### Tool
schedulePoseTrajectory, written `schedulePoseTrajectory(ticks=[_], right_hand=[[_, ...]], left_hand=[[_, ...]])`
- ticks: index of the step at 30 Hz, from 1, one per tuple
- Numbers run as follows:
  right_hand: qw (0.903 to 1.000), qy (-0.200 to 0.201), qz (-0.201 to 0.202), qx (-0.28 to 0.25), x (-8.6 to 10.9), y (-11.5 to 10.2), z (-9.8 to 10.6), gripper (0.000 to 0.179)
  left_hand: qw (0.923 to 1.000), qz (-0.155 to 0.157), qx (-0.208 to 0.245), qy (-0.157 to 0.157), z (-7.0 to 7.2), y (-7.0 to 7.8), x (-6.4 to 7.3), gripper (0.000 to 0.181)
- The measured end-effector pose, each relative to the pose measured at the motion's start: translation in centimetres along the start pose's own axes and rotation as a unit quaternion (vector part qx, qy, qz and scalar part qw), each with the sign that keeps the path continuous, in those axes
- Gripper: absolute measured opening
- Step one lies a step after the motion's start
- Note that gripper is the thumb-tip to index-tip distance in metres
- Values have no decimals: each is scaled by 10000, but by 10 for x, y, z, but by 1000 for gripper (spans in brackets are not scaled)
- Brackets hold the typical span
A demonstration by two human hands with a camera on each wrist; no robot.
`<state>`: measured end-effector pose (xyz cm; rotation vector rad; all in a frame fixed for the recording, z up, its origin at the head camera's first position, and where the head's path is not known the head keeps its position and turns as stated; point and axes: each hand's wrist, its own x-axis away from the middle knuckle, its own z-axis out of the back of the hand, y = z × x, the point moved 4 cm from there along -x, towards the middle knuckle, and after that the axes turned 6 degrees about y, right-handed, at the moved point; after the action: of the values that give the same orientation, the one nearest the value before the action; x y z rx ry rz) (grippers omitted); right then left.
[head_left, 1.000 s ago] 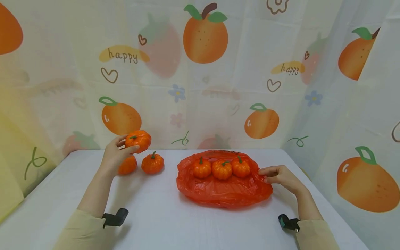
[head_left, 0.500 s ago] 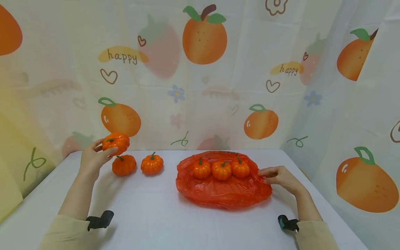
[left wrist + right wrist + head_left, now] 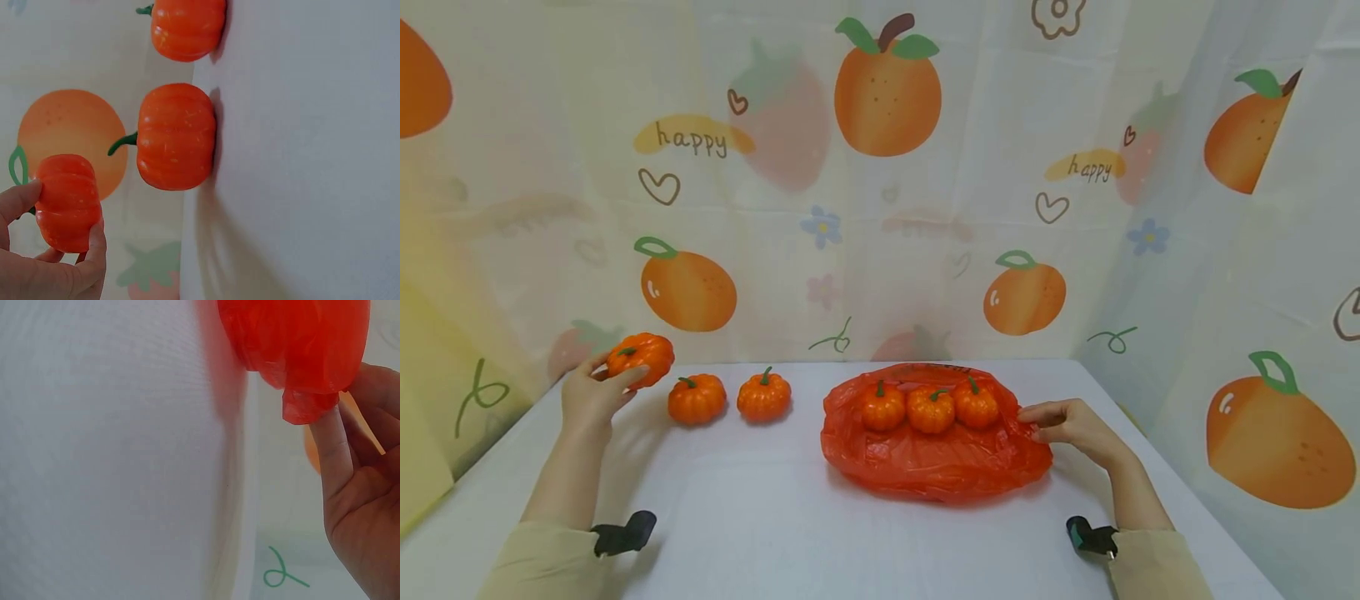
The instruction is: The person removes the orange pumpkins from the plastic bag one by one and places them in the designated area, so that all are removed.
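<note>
My left hand [image 3: 587, 400] holds a small orange pumpkin [image 3: 651, 358] in the air at the left, thumb on one side and fingers on the other. The left wrist view shows this pumpkin [image 3: 67, 203] between thumb and fingertips. To its right, two more pumpkins, one nearer [image 3: 697, 402] and one farther right [image 3: 764, 398], stand on the table. At the right side of a red plastic bag [image 3: 925, 467], my right hand [image 3: 1081, 427] pinches the edge. The bag lies with its mouth spread, and three pumpkins [image 3: 931, 412] sit in a row in it.
A white cloth covers the table [image 3: 760, 517]. Behind it and along the sides hangs a curtain [image 3: 880, 217] printed with fruit, hearts and "happy". Black wrist mounts [image 3: 625, 533] sit at both sleeves.
My left hand has carried the pumpkin to the left and slightly down, away from the bag, uncovering the pumpkin behind it. The right hand and the bag have stayed in place.
</note>
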<state>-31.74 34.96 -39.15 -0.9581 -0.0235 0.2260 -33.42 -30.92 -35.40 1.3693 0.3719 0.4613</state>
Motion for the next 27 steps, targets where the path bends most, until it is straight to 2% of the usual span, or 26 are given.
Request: schedulePoseTrajectory(ticks=[5,14,22,27], right_hand=[[10000,11,-13,0,0,2,0,38],[10000,6,-26,3,-2,4,0,37],[10000,-4,-27,-11,-2,3,0,38],[10000,-25,-54,-29,-2,3,0,38]], left_hand=[[9999,101,-19,126,4,-8,-5,81],[9972,346,-548,361,10,-22,-13,80],[9940,243,-960,459,13,-34,-20,81],[9888,126,-1414,455,12,-39,-20,81]])
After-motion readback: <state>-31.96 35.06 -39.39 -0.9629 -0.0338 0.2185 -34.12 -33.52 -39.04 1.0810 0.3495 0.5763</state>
